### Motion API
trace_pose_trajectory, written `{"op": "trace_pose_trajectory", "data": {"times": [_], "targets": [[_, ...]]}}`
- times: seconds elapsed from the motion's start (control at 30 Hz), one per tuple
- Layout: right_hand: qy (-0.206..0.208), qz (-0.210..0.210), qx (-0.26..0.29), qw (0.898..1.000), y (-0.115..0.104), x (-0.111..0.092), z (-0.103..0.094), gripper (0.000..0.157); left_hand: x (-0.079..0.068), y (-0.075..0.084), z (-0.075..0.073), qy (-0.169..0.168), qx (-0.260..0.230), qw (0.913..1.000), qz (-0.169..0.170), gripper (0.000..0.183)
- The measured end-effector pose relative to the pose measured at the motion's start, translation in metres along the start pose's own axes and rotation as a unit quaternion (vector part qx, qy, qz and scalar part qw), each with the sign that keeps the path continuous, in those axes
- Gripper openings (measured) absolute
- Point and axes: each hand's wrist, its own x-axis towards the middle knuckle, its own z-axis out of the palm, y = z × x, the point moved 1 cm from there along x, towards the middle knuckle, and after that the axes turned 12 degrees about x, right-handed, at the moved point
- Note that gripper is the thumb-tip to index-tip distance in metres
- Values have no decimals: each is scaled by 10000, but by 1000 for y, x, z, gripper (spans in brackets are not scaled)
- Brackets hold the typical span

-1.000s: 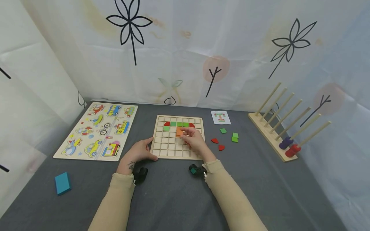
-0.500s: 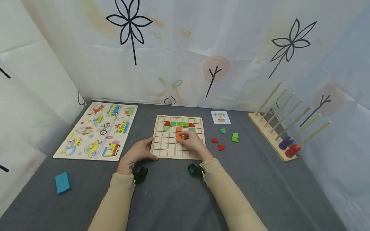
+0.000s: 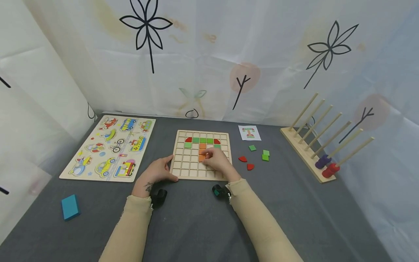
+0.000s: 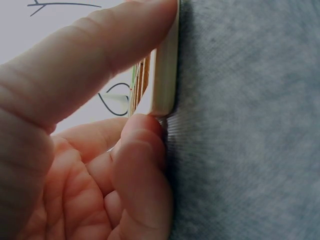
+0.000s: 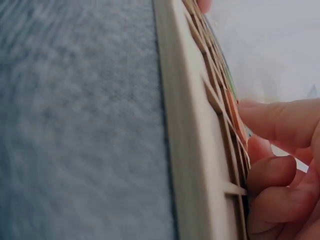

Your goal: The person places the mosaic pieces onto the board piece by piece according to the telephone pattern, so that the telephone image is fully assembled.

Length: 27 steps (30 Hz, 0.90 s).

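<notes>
A wooden grid board [image 3: 183, 165] lies in the middle of the table. My left hand [image 3: 156, 173] holds its near left corner, thumb along the front edge and fingers against the left side, as the left wrist view shows close up. Over the board, my right hand [image 3: 217, 160] pinches at the lowest orange tile [image 3: 201, 158] of an orange column; its thumb [image 5: 260, 117] meets the orange in the right wrist view. Above the column run green tiles [image 3: 202, 140] with a red rounded piece [image 3: 188, 139] at each end, and a green tile [image 3: 187, 145] beneath each red piece.
Right of the board lie loose green tiles [image 3: 252, 148], red pieces [image 3: 250, 167] and a pattern card [image 3: 250, 133]. A peg stand [image 3: 306, 151] with purple and red rings is far right. At left are a vehicle puzzle [image 3: 131, 153] and a blue block [image 3: 70, 207].
My right hand has come slightly down the board, and the orange column now shows longer toward me. The green tile under the right red piece has come into sight. My left hand stays put.
</notes>
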Motion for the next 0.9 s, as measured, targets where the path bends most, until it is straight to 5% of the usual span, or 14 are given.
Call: {"op": "trace_pose_trajectory", "data": {"times": [0.17, 0.47, 0.67, 0.9], "targets": [[223, 110, 478, 9985, 0, -4, -16, 35, 1, -1, 1, 24, -41, 10000, 15, 99], [852, 140, 559, 9947, 14, -21, -71, 39, 1, -3, 1, 70, -11, 10000, 49, 99], [1174, 471, 246, 9917, 28, -37, -99, 40, 2, -3, 2, 66, -20, 10000, 34, 99], [1513, 1168, -795, 9783, 39, -53, -117, 22, 3, -3, 3, 37, -48, 10000, 25, 100]]}}
